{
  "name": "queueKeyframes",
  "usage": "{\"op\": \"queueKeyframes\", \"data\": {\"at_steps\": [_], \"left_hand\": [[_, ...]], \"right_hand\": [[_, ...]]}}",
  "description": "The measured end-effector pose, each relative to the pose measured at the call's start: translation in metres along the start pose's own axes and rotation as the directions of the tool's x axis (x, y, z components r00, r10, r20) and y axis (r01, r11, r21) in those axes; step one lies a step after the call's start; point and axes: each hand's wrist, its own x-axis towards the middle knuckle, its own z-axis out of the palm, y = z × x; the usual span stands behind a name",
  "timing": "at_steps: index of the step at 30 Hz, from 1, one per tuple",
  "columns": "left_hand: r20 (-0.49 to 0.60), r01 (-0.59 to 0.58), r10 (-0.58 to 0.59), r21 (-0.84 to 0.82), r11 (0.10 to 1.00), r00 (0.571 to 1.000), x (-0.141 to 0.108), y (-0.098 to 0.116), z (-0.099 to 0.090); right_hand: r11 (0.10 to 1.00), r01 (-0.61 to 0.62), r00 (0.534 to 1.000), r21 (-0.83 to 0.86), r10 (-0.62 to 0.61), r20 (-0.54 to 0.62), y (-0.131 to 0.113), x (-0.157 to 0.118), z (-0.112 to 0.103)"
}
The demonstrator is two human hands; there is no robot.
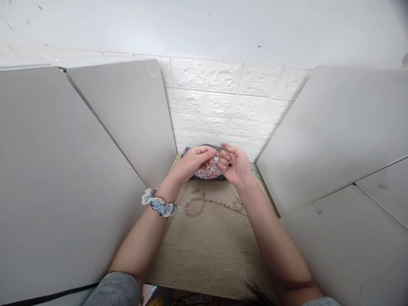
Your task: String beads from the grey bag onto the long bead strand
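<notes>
Grey sleeve [113,291] at bottom L, L forearm rising from it; dark wisps of hair [256,291] at bottom R, near R forearm. Both arms reach fwd over woven beige tabletop [204,255], walled in by white panels [105,127] on L and R, w/ white brick-pattern wall [216,110] behind.

L to R: blue-and-white scrunchie w/ lace edge [158,203] sits round L wrist. L hand [194,163] is raised, fingers curled and clenched round thin thread [208,165], which shows btwn the hands and again just above them. R hand [235,165] is right beside L, dark-polished nails, fingers bent in toward the thread; can't tell if they actually grip it, partly hidden by L hand. Can't tell if either hand holds a bead either.

Dark round dish [188,153] lies on tabletop just below and behind both hands, holding pink and white beads [207,172]. Loose beaded strand [204,205] lies in curved line on tabletop, nearer camera than dish, not touching either hand.
</notes>
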Motion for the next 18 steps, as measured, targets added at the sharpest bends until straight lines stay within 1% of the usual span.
{"op": "queueKeyframes", "data": {"at_steps": [2, 3, 4, 6, 8, 11, 14, 18], "left_hand": [[-0.028, -0.012, 0.012, 0.012, 1.000, 1.000, 0.002, -0.002, -0.001], [-0.032, -0.018, 0.018, 0.014, 1.000, 0.999, 0.002, -0.002, -0.001], [-0.032, -0.022, 0.022, 0.015, 1.000, 0.999, 0.003, -0.003, -0.001], [-0.022, -0.025, 0.025, 0.016, 1.000, 0.999, 0.003, -0.004, -0.002], [-0.014, -0.023, 0.024, 0.025, 0.999, 1.000, 0.003, -0.005, -0.002], [-0.018, -0.019, 0.020, 0.050, 0.999, 1.000, 0.003, -0.005, -0.002], [-0.029, -0.010, 0.012, 0.074, 0.997, 0.999, 0.002, -0.003, -0.001], [-0.038, -0.008, 0.012, 0.096, 0.995, 0.999, 0.002, -0.003, 0.000]], "right_hand": [[0.973, -0.053, 0.991, 0.227, 0.079, -0.108, 0.005, 0.004, 0.001], [0.948, -0.067, 0.981, 0.312, 0.120, -0.153, 0.007, 0.006, 0.000], [0.923, -0.078, 0.970, 0.376, 0.158, -0.186, 0.008, 0.007, -0.001], [0.885, -0.098, 0.954, 0.454, 0.213, -0.210, 0.009, 0.010, -0.003], [0.873, -0.096, 0.954, 0.478, 0.217, -0.205, 0.010, 0.012, -0.006], [0.890, -0.064, 0.963, 0.452, 0.175, -0.207, 0.011, 0.015, -0.008], [0.904, -0.036, 0.957, 0.425, 0.154, -0.247, 0.014, 0.016, -0.007], [0.896, 0.008, 0.946, 0.443, 0.137, -0.294, 0.015, 0.016, -0.007]]}}
